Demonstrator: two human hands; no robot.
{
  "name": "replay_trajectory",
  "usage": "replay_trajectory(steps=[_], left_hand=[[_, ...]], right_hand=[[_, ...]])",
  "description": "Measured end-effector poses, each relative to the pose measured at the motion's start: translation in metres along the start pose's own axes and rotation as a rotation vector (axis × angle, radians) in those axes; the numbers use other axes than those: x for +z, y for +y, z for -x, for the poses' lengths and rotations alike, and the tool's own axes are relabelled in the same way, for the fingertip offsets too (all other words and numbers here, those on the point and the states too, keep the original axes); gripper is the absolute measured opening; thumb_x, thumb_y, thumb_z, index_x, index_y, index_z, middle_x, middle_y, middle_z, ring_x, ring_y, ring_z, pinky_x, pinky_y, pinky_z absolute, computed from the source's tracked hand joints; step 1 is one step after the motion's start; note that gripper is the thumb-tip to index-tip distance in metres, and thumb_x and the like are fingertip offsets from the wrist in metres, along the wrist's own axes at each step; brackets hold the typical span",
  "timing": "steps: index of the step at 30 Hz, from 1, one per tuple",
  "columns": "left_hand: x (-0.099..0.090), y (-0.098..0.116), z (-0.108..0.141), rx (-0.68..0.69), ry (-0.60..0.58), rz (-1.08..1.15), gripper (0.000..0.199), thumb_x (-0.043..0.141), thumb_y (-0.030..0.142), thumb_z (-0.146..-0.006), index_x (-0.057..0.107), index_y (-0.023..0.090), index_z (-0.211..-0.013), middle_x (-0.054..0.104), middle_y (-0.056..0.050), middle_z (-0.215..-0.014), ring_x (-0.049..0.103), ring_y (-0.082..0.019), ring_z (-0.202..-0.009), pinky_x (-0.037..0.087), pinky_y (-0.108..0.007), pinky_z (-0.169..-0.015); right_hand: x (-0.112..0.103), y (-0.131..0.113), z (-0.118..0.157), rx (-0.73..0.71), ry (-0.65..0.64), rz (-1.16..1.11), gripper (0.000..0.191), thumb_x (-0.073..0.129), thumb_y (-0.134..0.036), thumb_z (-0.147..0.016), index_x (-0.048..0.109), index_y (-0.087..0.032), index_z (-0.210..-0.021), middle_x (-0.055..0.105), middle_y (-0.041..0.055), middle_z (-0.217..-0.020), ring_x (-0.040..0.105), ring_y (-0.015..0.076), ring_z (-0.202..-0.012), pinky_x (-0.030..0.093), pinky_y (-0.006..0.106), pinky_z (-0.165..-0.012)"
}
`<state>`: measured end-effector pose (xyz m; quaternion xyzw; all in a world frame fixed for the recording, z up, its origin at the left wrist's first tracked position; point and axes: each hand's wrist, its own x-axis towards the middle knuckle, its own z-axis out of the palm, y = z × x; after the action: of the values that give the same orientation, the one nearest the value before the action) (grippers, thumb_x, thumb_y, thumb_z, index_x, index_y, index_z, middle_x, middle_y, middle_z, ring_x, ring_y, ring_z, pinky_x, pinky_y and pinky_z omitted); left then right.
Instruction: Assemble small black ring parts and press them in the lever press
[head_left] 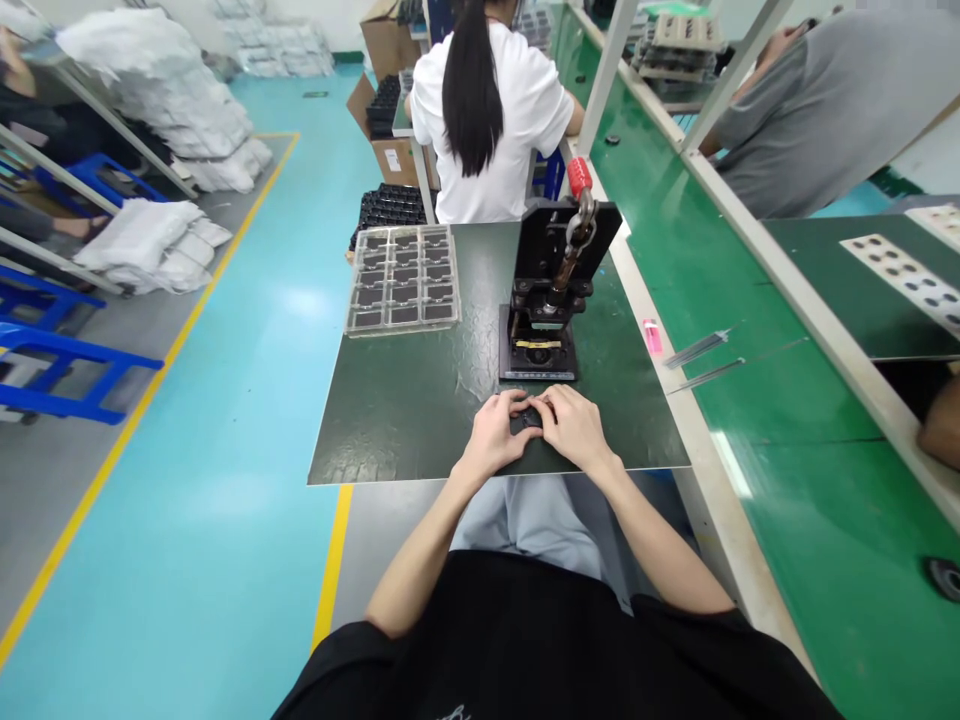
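A small black part [527,419] is held between my two hands, low over the front of the dark green table [420,400]. My left hand [496,432] curls round its left side, fingers and thumb pressed to it. On the other side my right hand [570,424] grips it with bent fingers, which hide part of it. Just beyond my hands stands a black hand press [538,362] with a red-tipped lever [579,178]. A yellowish strip [538,344] lies across the base of the press.
At the table's back left is a clear tray [403,325] of dark parts. A green conveyor [757,400] runs along the right, with thin metal rods [701,348] at its edge. A person in white [491,120] sits ahead; another in grey is at right.
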<state>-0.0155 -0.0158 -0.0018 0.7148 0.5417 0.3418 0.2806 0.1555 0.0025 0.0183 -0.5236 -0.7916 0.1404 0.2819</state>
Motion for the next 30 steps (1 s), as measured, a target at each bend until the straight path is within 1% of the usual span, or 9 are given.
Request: replay_trajectory(steps=[5,8,11,13,14,17,20,25,30], left_hand=[[0.001,0.001,-0.002,0.011,0.006,-0.004,0.047,0.086,0.019,-0.074,0.059,0.021,-0.112,0.077,-0.008,-0.113,0.071,-0.025,-0.105,0.06,-0.041,-0.093],[0.0,0.003,-0.003,0.018,0.02,0.0,0.046,0.089,0.024,-0.073,0.059,0.021,-0.107,0.076,-0.007,-0.113,0.071,-0.024,-0.102,0.061,-0.039,-0.09],[-0.001,0.004,-0.003,0.006,0.02,0.016,0.047,0.092,0.031,-0.073,0.059,0.022,-0.104,0.076,-0.005,-0.108,0.071,-0.023,-0.098,0.061,-0.039,-0.087],[-0.002,0.005,-0.002,-0.003,0.02,0.023,0.049,0.094,0.033,-0.071,0.059,0.023,-0.103,0.077,-0.005,-0.106,0.071,-0.022,-0.094,0.061,-0.039,-0.086],[-0.002,0.005,-0.002,-0.006,0.023,0.026,0.049,0.094,0.033,-0.071,0.059,0.023,-0.103,0.077,-0.004,-0.106,0.071,-0.022,-0.093,0.061,-0.039,-0.086],[-0.003,0.005,-0.002,-0.005,0.039,0.033,0.05,0.095,0.033,-0.07,0.059,0.023,-0.103,0.077,-0.005,-0.105,0.072,-0.023,-0.096,0.061,-0.04,-0.088],[-0.003,0.004,-0.002,0.004,0.044,0.031,0.05,0.095,0.034,-0.071,0.059,0.023,-0.105,0.077,-0.004,-0.105,0.072,-0.023,-0.097,0.062,-0.04,-0.089],[-0.003,0.003,-0.002,0.023,0.039,0.025,0.05,0.094,0.033,-0.072,0.058,0.023,-0.105,0.077,-0.005,-0.106,0.072,-0.022,-0.096,0.062,-0.039,-0.086],[-0.001,0.002,-0.001,0.02,0.023,0.032,0.051,0.094,0.033,-0.072,0.057,0.023,-0.106,0.076,-0.005,-0.107,0.072,-0.023,-0.096,0.062,-0.039,-0.085]], right_hand=[[0.006,-0.002,-0.001,-0.012,0.004,-0.063,0.036,0.043,-0.036,-0.106,0.063,-0.021,-0.08,0.071,0.0117,-0.083,0.066,0.0247,-0.084,0.047,0.035,-0.07],[0.005,0.001,-0.003,0.074,0.075,-0.306,0.04,0.048,-0.045,-0.104,0.064,-0.021,-0.076,0.071,0.0085,-0.079,0.064,0.0193,-0.069,0.049,0.031,-0.061],[-0.006,0.008,-0.004,0.232,0.402,-0.523,0.041,0.047,-0.048,-0.105,0.069,-0.019,-0.086,0.071,0.0053,-0.082,0.053,0.0109,-0.05,0.044,0.027,-0.048],[-0.017,0.012,-0.003,0.26,0.607,-0.488,0.037,0.045,-0.045,-0.107,0.072,-0.019,-0.105,0.07,0.0046,-0.083,0.052,0.01,-0.05,0.045,0.026,-0.047],[-0.022,0.014,-0.001,0.226,0.632,-0.422,0.036,0.045,-0.042,-0.107,0.072,-0.02,-0.115,0.071,0.0053,-0.085,0.056,0.0117,-0.055,0.049,0.026,-0.05],[-0.032,0.016,0.006,0.017,0.485,-0.199,0.039,0.041,-0.032,-0.107,0.068,-0.022,-0.134,0.076,0.0119,-0.107,0.07,0.0211,-0.089,0.061,0.034,-0.071],[-0.033,0.012,0.011,-0.137,0.328,-0.114,0.049,0.035,-0.022,-0.107,0.056,-0.023,-0.151,0.072,0.0132,-0.132,0.069,0.0242,-0.11,0.062,0.04,-0.091],[-0.025,0.004,0.01,-0.195,0.331,-0.151,0.04,0.048,-0.02,-0.105,0.068,-0.022,-0.139,0.079,0.0104,-0.117,0.074,0.0226,-0.099,0.063,0.039,-0.091],[-0.011,0.003,0.008,-0.057,0.334,-0.346,0.026,0.056,-0.022,-0.102,0.08,-0.023,-0.112,0.081,0.0059,-0.099,0.075,0.0168,-0.077,0.065,0.032,-0.077]])
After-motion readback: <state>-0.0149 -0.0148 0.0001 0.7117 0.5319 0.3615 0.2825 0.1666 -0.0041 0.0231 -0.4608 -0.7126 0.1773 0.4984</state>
